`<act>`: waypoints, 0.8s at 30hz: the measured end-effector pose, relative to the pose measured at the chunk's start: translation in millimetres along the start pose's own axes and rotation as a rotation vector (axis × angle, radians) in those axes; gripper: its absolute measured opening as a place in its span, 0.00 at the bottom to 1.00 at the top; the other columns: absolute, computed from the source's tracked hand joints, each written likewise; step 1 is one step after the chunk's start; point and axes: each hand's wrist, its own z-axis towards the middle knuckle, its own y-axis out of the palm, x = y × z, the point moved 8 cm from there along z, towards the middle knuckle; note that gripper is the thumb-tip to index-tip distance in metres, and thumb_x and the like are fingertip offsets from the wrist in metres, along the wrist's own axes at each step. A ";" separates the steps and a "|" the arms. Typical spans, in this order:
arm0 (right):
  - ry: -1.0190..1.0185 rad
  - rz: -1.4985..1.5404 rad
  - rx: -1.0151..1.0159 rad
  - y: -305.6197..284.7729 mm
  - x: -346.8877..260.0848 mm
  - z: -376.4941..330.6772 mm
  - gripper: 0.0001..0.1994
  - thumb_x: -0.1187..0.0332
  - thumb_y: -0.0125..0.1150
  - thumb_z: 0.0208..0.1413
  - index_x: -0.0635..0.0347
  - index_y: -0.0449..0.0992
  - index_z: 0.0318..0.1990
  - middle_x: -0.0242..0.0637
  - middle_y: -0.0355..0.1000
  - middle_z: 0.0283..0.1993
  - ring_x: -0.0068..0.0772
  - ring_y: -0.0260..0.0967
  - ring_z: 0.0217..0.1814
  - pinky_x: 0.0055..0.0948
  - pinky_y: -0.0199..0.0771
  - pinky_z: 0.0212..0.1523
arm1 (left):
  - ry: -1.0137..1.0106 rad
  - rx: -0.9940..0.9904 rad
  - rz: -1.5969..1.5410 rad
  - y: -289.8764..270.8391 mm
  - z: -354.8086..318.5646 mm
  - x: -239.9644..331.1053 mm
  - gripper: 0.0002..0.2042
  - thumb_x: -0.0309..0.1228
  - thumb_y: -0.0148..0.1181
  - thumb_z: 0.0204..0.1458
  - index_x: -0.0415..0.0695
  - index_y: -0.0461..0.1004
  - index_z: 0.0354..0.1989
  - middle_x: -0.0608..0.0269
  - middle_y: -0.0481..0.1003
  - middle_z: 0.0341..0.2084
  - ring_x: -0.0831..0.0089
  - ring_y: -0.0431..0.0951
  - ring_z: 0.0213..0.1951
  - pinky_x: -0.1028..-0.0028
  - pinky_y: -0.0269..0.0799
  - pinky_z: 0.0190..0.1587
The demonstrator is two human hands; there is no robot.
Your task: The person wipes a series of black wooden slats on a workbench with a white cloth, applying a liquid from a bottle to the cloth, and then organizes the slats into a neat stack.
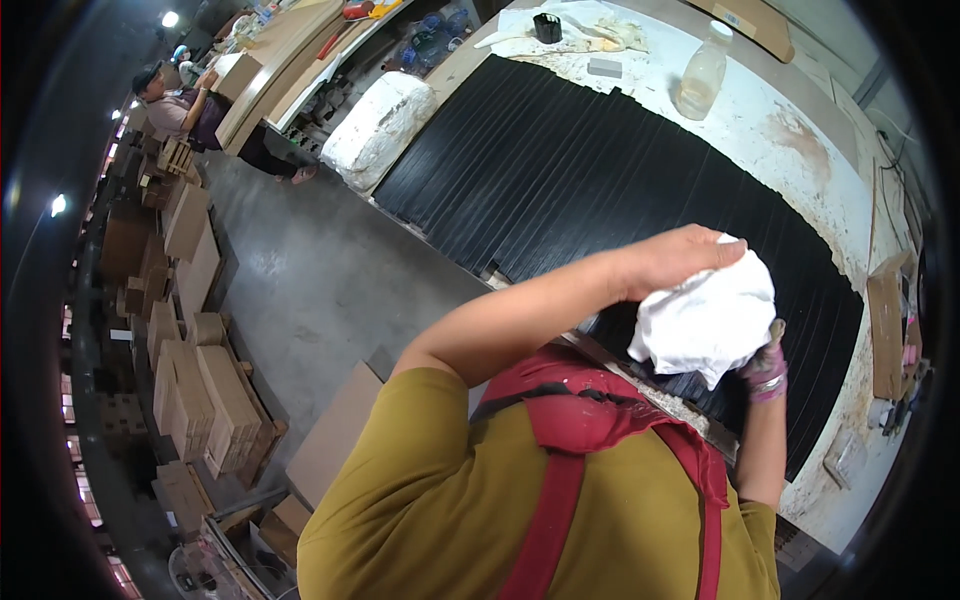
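Observation:
A crumpled white cloth (712, 312) is held up in front of me, above the black strips. My left hand (680, 258) grips its upper edge, thumb on top and the other fingers partly hidden. At the cloth's lower right side is my right hand (768, 362), in a stained pinkish-grey glove. Its thumb shows beside the cloth, and its other fingers are hidden behind it. Long black strips (560, 165) lie side by side in a wide sheet across the white, stained worktable (800, 120).
A clear bottle (704, 72), a black cup (547, 28) and a small grey block (604, 67) stand on the far side. A white wrapped bundle (380, 130) sits at the left corner. Cardboard stacks (215, 400) line the floor; another person (185, 110) works at a far bench.

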 end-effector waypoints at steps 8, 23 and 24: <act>-0.075 -0.011 0.287 77.5 -21.7 27.5 0.21 0.65 0.55 0.61 0.68 0.68 0.58 0.43 0.75 0.51 0.31 0.76 0.50 0.29 0.76 0.53 | 0.018 0.551 0.841 -153.2 -18.7 82.8 0.18 0.43 0.50 0.61 0.44 0.76 0.49 0.64 0.78 0.40 0.73 0.75 0.43 0.75 0.70 0.47; -0.361 0.641 0.215 68.1 40.1 35.1 0.31 0.64 0.65 0.54 0.65 0.63 0.63 0.48 0.69 0.60 0.46 0.70 0.61 0.45 0.73 0.60 | 0.331 -0.081 1.285 -53.2 56.0 34.6 0.16 0.39 0.56 0.60 0.37 0.77 0.44 0.54 0.78 0.40 0.69 0.78 0.43 0.71 0.72 0.46; -0.344 0.544 0.374 51.2 50.6 28.8 0.35 0.61 0.64 0.51 0.66 0.60 0.65 0.50 0.68 0.61 0.47 0.69 0.62 0.45 0.72 0.61 | 0.475 -0.062 1.452 -56.9 63.3 62.1 0.16 0.39 0.58 0.59 0.38 0.77 0.44 0.55 0.78 0.41 0.69 0.78 0.43 0.71 0.72 0.46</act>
